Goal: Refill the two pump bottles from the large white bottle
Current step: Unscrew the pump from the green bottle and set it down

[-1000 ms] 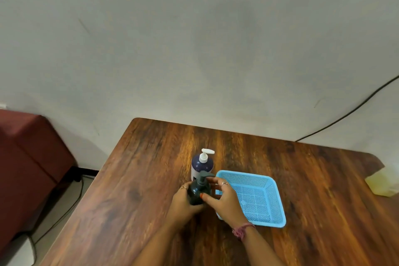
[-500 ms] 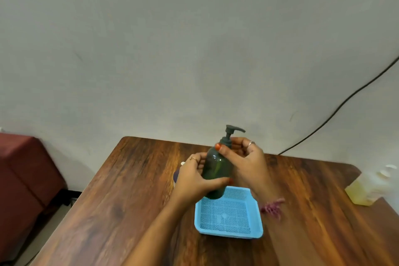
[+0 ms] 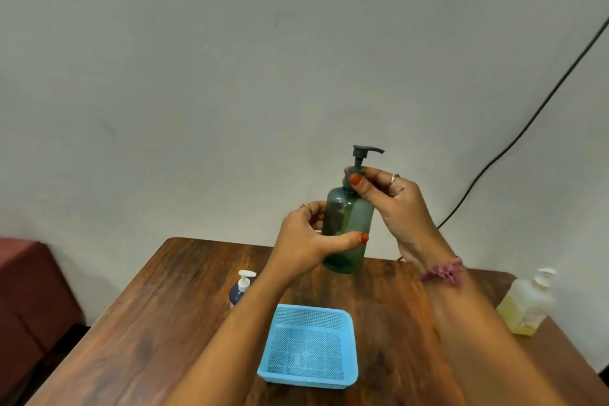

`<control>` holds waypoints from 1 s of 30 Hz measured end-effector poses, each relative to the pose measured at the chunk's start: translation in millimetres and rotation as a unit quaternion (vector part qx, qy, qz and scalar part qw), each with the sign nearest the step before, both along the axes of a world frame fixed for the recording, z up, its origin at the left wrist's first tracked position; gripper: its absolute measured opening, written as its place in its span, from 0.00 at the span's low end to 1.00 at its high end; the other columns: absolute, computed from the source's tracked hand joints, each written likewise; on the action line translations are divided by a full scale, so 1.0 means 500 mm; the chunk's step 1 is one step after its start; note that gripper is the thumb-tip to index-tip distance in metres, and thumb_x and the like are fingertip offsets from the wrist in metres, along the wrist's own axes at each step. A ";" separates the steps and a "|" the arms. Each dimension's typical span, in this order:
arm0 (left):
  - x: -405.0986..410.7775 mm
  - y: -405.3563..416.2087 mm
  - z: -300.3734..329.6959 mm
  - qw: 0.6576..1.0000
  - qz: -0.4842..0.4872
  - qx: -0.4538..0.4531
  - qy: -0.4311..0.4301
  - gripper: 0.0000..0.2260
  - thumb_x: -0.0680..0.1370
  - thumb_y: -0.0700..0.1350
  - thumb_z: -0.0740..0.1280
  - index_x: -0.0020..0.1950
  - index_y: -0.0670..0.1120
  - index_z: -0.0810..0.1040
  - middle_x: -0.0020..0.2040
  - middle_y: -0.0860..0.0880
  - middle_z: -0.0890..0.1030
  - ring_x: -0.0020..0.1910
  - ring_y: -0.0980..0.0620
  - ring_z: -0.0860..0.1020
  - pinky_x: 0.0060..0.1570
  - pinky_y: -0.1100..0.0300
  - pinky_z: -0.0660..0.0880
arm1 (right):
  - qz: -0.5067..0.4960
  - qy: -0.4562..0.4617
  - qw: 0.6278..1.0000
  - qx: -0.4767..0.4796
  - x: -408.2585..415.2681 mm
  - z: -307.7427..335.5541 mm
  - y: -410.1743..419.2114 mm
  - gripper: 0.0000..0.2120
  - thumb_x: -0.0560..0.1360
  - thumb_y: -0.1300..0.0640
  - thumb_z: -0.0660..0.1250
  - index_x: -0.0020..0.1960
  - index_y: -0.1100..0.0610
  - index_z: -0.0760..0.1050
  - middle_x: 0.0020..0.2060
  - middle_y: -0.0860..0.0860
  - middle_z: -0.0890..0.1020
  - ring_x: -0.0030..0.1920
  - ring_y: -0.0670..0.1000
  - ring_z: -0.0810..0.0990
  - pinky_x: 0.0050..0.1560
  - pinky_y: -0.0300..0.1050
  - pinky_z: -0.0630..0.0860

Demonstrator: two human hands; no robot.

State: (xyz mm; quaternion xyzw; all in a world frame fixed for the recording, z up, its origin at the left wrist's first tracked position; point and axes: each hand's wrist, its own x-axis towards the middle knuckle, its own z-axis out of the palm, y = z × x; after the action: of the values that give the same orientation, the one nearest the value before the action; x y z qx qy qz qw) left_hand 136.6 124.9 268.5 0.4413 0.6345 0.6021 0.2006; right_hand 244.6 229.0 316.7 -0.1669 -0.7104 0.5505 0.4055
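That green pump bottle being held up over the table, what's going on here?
A person holds the translucent dark green pump bottle up above the wooden table. The left hand wraps its body, while the right hand pinches the collar under the pump head, likely to unscrew it. The small navy pump bottle, the empty blue mesh basket and a pale yellowish bottle sit on the table.

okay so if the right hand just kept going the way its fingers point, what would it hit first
The right hand points its fingers left at the green pump bottle, and the fingertips already pinch its pump collar. So the collar is met at once; beyond it only the wall shows, though depth is unclear.
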 end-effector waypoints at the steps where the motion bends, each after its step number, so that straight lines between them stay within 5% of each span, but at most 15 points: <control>1: 0.008 0.004 0.006 1.000 0.002 0.005 0.001 0.29 0.61 0.53 0.80 0.59 0.48 0.77 0.50 0.54 0.82 0.50 0.58 0.80 0.47 0.65 0.79 | 0.020 -0.004 1.000 -0.006 0.012 0.010 0.007 0.15 0.69 0.49 0.68 0.53 0.54 0.81 0.48 0.50 0.85 0.53 0.49 0.82 0.50 0.37 0.78; 6: 0.043 0.033 0.030 0.999 0.026 0.017 0.020 0.33 0.63 0.54 0.79 0.64 0.46 0.74 0.57 0.51 0.80 0.55 0.54 0.79 0.52 0.61 0.79 | -0.005 -0.077 0.996 0.046 0.057 0.073 0.023 0.25 0.67 0.38 0.67 0.56 0.54 0.78 0.49 0.46 0.83 0.50 0.41 0.81 0.52 0.35 0.76; 9: 0.063 0.044 0.040 0.998 0.046 0.021 0.046 0.32 0.64 0.54 0.79 0.64 0.47 0.74 0.56 0.53 0.80 0.54 0.56 0.79 0.51 0.64 0.79 | -0.081 -0.072 0.988 0.113 0.065 0.095 0.022 0.24 0.65 0.43 0.75 0.53 0.57 0.77 0.44 0.49 0.82 0.44 0.45 0.81 0.45 0.37 0.79; 13: 0.073 0.048 0.050 0.997 0.049 0.026 0.050 0.33 0.64 0.55 0.78 0.65 0.46 0.74 0.57 0.52 0.80 0.55 0.55 0.79 0.51 0.62 0.79 | 0.003 -0.095 0.993 0.070 0.096 0.124 0.035 0.14 0.73 0.56 0.71 0.57 0.57 0.78 0.48 0.49 0.84 0.48 0.42 0.82 0.51 0.37 0.77; 16: 0.079 0.051 0.057 0.997 0.047 0.030 0.058 0.31 0.64 0.54 0.78 0.64 0.46 0.75 0.56 0.52 0.80 0.53 0.55 0.79 0.48 0.66 0.78 | 0.023 -0.100 0.993 0.057 0.114 0.134 0.038 0.18 0.75 0.52 0.68 0.62 0.56 0.76 0.54 0.48 0.82 0.54 0.40 0.78 0.47 0.33 0.70; 21: 0.091 0.060 0.061 0.996 0.048 0.032 0.071 0.31 0.65 0.53 0.78 0.65 0.46 0.74 0.56 0.51 0.80 0.53 0.54 0.79 0.47 0.66 0.78 | -0.055 -0.083 0.991 0.091 0.104 0.129 0.028 0.21 0.71 0.53 0.74 0.60 0.58 0.74 0.46 0.49 0.83 0.46 0.43 0.82 0.42 0.31 0.76; 26: 0.092 0.069 0.057 0.997 0.048 0.031 0.058 0.33 0.65 0.54 0.78 0.66 0.45 0.74 0.58 0.50 0.80 0.55 0.53 0.78 0.50 0.63 0.78 | -0.014 -0.090 0.995 0.041 0.115 0.134 0.038 0.21 0.75 0.55 0.68 0.66 0.54 0.69 0.52 0.48 0.83 0.55 0.44 0.78 0.50 0.38 0.71; 30: 0.092 0.076 0.055 0.997 0.049 0.029 0.057 0.34 0.65 0.55 0.77 0.67 0.45 0.73 0.58 0.50 0.79 0.55 0.53 0.78 0.50 0.64 0.78 | -0.070 -0.091 0.990 0.079 0.100 0.119 0.027 0.25 0.70 0.51 0.74 0.63 0.53 0.68 0.45 0.48 0.79 0.47 0.44 0.80 0.42 0.34 0.74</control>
State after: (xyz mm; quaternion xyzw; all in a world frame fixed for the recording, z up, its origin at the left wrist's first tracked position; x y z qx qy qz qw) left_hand 182.6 162.7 296.0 0.4488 0.6482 0.6030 0.1216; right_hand 294.7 242.5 376.0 -0.2327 -0.7723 0.4454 0.3886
